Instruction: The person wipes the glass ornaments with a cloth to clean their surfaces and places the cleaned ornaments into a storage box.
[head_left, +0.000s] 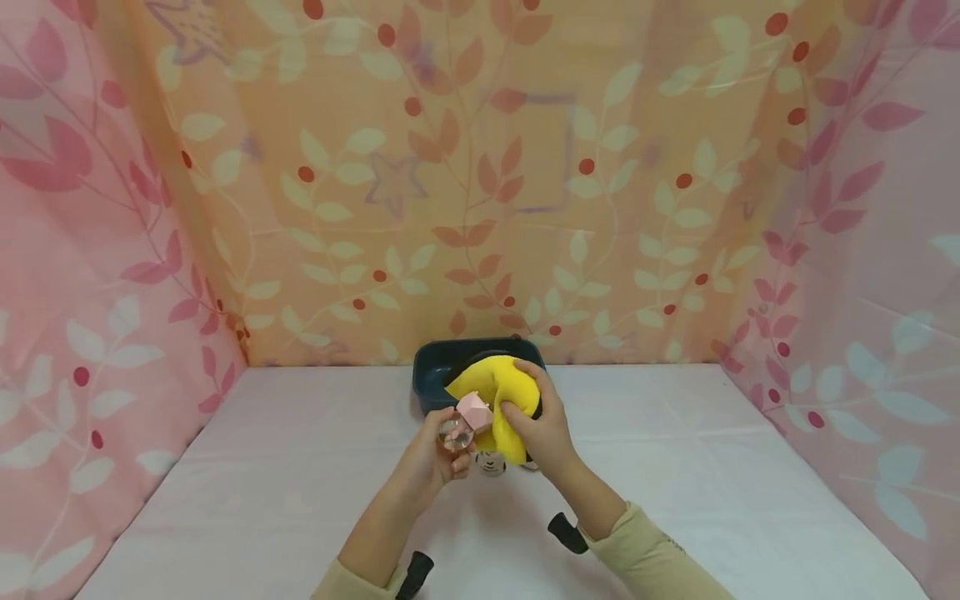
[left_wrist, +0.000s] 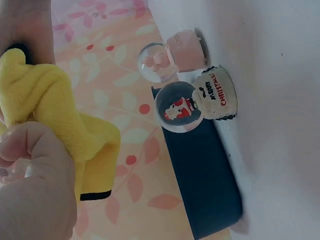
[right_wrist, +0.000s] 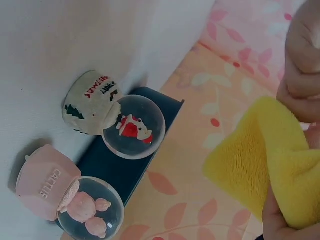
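My left hand [head_left: 429, 460] grips a small snow globe [head_left: 474, 412] by its clear ball, with the faceted pink base tipped up toward the cloth. In my right hand [head_left: 551, 423] is a yellow cloth [right_wrist: 240, 155] with a dark edge, folded and bunched against that base. Mostly hidden behind the hands in the head view, a white-based snow globe [left_wrist: 217, 94] with a red-and-white figure and "Merry Christmas" lettering stands on the table. Beside it stands another snow globe with a pink base [right_wrist: 49, 181] and pink figures inside.
A dark blue rectangular bin [head_left: 435, 375] stands at the back of the white-covered table [head_left: 300, 475], behind the standing globes. Leaf-patterned cloth walls [head_left: 465, 167] enclose the back and both sides. Black straps [head_left: 567, 533] are on both wrists.
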